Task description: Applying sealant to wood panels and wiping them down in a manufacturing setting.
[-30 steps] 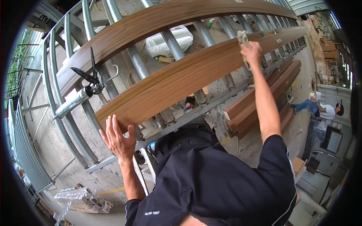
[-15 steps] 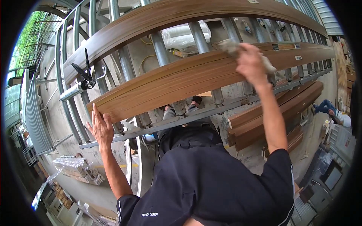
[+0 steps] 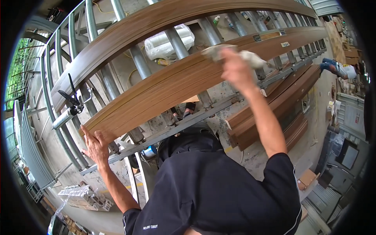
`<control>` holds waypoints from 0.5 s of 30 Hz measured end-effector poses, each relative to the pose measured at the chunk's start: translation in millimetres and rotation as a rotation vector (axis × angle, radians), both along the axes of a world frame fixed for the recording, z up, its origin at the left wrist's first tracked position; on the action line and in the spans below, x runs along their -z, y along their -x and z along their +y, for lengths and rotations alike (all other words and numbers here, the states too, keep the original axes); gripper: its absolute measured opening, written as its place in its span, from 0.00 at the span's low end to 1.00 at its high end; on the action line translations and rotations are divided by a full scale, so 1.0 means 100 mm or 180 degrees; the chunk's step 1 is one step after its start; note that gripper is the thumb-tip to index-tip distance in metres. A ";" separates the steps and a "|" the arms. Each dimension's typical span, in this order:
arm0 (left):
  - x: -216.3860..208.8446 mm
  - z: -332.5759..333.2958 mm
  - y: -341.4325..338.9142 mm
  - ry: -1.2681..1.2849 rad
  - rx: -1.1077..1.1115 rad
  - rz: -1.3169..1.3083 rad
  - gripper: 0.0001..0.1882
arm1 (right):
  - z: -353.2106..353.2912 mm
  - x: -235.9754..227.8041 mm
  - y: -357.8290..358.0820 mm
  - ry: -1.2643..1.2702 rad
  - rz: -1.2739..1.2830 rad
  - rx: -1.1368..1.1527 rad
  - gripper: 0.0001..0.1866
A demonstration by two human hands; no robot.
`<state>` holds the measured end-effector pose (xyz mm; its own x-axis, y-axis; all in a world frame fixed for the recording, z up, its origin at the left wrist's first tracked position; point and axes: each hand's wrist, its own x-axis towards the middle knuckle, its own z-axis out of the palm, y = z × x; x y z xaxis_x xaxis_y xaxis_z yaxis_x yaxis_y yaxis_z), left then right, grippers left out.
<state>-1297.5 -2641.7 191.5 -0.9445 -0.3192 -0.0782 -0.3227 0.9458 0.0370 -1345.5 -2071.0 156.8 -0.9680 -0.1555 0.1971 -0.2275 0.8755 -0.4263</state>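
A long brown wood-grain board (image 3: 156, 93) lies across metal rollers in front of me. My left hand (image 3: 96, 148) rests at its left end, fingers stretched out and touching the end edge, holding nothing else. Over the middle of the board, my right hand (image 3: 235, 69) is closed round a pale, bunched cloth (image 3: 253, 59), which sticks out on both sides of the fist. The hand and cloth are smeared by motion, and the cloth appears to lie on the board's upper face near its far edge.
Beyond it runs a second brown board (image 3: 129, 29) on the roller rack (image 3: 176, 44). A caulking gun (image 3: 66, 116) sits at the rack's left. More brown boards (image 3: 274, 113) are stacked below at right. Plastic-wrapped material (image 3: 169, 41) lies under the rollers; another person (image 3: 341, 70) is far right.
My right hand has slid left along the board with the cloth. My left hand stays at the board's end. The whole view has shifted slightly.
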 end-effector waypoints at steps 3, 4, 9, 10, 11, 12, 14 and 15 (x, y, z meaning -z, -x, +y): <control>0.05 0.10 0.11 0.0053 0.0196 -0.0101 0.37 | 0.77 -0.06 -0.20 -0.1028 0.0286 0.0852 0.07; 0.05 0.10 0.13 0.0048 0.0194 -0.0114 0.37 | 0.68 -0.01 -0.21 -0.1296 0.0393 0.0854 0.05; 0.00 0.10 0.16 0.0174 0.0083 -0.0280 0.37 | -1.08 0.01 -0.36 -0.0532 0.0323 0.0074 0.24; -0.01 0.08 0.15 0.0131 0.0037 -0.0318 0.38 | -1.33 -0.06 -0.41 -0.0538 0.0089 -0.0172 0.33; 0.04 0.00 0.13 0.0127 0.0061 -0.0227 0.37 | -1.27 -0.08 -0.44 -0.0556 0.0093 -0.0153 0.33; 0.11 -0.12 0.10 0.0120 0.0084 -0.0134 0.37 | -1.18 -0.09 -0.47 -0.0499 0.0026 -0.0264 0.32; 0.10 -0.18 0.10 0.0005 0.0046 -0.0101 0.37 | -0.79 0.00 -0.48 -0.0575 0.0151 -0.0120 0.32; 0.04 -0.15 0.13 -0.0043 0.0039 -0.0128 0.36 | -0.33 0.15 -0.47 -0.0501 0.0183 0.0089 0.32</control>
<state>-1310.0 -2656.3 187.3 -0.9443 -0.3063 -0.1205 -0.3126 0.9491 0.0371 -1298.8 -2104.3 141.9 -0.9602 -0.1619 0.2278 -0.2221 0.9368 -0.2703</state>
